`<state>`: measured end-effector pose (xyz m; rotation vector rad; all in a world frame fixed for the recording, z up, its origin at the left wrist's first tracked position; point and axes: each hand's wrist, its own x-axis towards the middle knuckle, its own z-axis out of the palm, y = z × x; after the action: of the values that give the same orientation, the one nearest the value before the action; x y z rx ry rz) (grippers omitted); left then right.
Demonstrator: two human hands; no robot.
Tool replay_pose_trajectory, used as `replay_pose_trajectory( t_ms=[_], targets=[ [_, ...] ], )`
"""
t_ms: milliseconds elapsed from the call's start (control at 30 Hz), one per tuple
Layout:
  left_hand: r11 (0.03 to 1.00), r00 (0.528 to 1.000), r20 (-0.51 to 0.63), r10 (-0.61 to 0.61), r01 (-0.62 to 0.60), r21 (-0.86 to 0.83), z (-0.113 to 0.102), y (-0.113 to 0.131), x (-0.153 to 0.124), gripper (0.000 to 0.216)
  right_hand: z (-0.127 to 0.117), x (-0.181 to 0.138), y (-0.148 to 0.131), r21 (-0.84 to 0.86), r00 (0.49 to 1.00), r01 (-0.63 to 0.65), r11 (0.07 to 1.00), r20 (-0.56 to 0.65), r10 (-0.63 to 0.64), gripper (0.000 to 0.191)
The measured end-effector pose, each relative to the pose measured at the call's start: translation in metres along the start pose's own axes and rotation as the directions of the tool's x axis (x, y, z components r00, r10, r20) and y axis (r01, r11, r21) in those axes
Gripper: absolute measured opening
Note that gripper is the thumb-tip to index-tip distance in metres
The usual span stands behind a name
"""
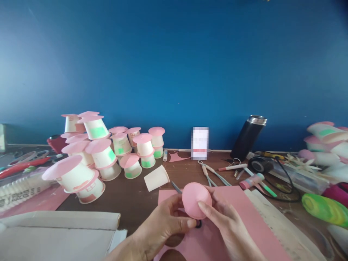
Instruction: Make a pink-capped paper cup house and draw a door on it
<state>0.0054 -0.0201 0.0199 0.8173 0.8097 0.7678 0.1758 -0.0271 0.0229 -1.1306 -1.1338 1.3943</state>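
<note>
Between my two hands is a pink paper disc (196, 199), shaped like a shallow cone. My left hand (165, 219) grips its left and lower edge. My right hand (225, 217) holds the right side, thumb pressed on the face. A scissor blade (176, 187) pokes out behind the disc, and a black handle loop shows below it; the rest is hidden. Under my hands lies a pink paper sheet (233, 195) with round holes cut in it. A plain white paper cup (157, 178) rests on its side just beyond my left hand.
Stacked paper cups with pink cone tops (99, 146) stand at left, and more (326, 141) at far right. Pliers (214, 174), markers (232, 167), a glue stick (252, 180) and a black flask (248, 137) are at back right. A cardboard box (62, 221) lies front left.
</note>
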Motion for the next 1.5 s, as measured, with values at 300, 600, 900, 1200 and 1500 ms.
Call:
replay_pose_trajectory(
  t_ms=[300, 600, 900, 1200, 1500],
  targets=[
    [0.991, 0.984, -0.158, 0.081, -0.064, 0.114, -0.014, -0.014, 0.010, 0.038, 0.006, -0.003, -0.003, -0.078, 0.997, 0.047, 0.996, -0.056, -0.051, 0.036],
    [0.992, 0.988, -0.085, 0.128, -0.129, -0.009, -0.009, -0.013, 0.009, 0.031, 0.009, -0.005, -0.002, -0.051, 1.000, 0.002, 0.999, 0.014, -0.001, 0.033],
    [0.987, 0.996, -0.072, 0.054, -0.064, -0.146, -0.011, -0.010, 0.008, 0.042, -0.003, 0.002, 0.003, -0.117, 1.000, 0.019, 0.993, 0.002, -0.019, 0.028],
    [0.972, 0.980, -0.195, 0.048, -0.091, -0.216, -0.017, -0.014, 0.013, 0.037, -0.003, 0.003, 0.002, -0.076, 0.999, 0.029, 0.997, 0.042, -0.025, 0.028],
    [0.985, 0.993, -0.047, 0.105, -0.111, -0.132, -0.010, -0.009, 0.005, 0.032, 0.002, -0.001, 0.001, -0.003, 0.979, 0.007, 1.000, 0.202, -0.007, 0.037]
  ],
)
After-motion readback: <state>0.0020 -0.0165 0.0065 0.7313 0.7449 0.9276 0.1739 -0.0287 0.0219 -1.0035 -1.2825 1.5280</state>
